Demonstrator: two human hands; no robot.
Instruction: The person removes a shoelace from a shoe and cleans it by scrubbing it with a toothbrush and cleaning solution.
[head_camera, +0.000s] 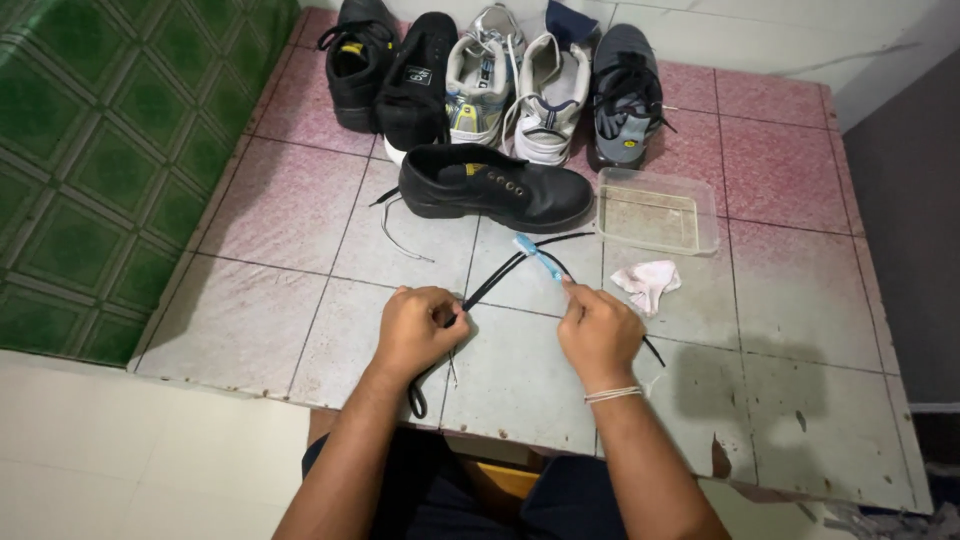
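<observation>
Your left hand has its fingers closed on a black shoelace lying across the tiled bench. Your right hand grips a blue toothbrush, head touching the lace. Black shoe just behind, clear tray to its right

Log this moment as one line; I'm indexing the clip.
left hand: pinches black shoelace | right hand: holds blue toothbrush on lace | black shoe unlaced behind | tray, cloth right
</observation>
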